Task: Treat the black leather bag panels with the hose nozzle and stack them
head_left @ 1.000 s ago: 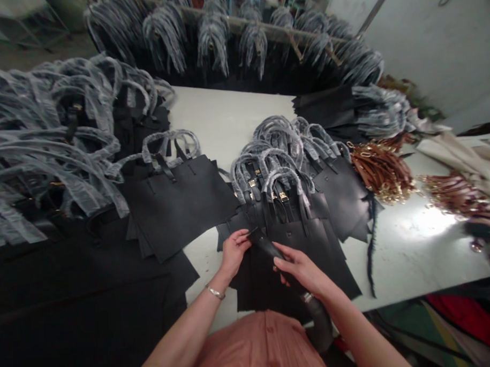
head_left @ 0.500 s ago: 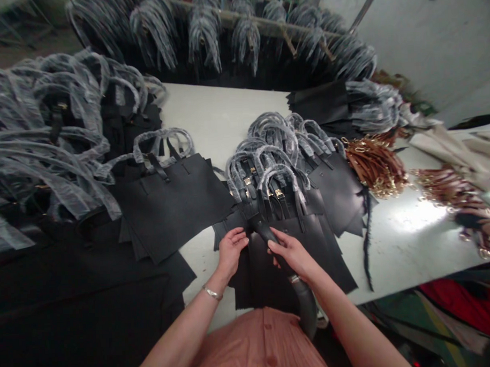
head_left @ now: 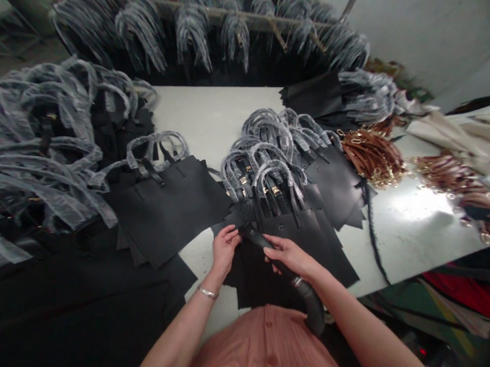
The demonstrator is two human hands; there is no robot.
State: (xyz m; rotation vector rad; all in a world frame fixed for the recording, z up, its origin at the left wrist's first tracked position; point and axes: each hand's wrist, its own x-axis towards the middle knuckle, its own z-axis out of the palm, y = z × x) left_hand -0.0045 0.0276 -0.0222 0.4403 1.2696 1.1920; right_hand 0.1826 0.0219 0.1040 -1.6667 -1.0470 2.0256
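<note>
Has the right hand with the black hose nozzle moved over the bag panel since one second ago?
No. The right hand and nozzle keep their place below the gold buckles; only the camera shifted.

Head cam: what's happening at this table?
A person stands at a white table heaped with black bag panels whose handles are wrapped in plastic. The right hand grips a black hose nozzle, its tip set against the top panel of the front stack. The left hand rests on that stack's left edge beside the tip. Brown straps with gold clasps lie to the right.
</note>
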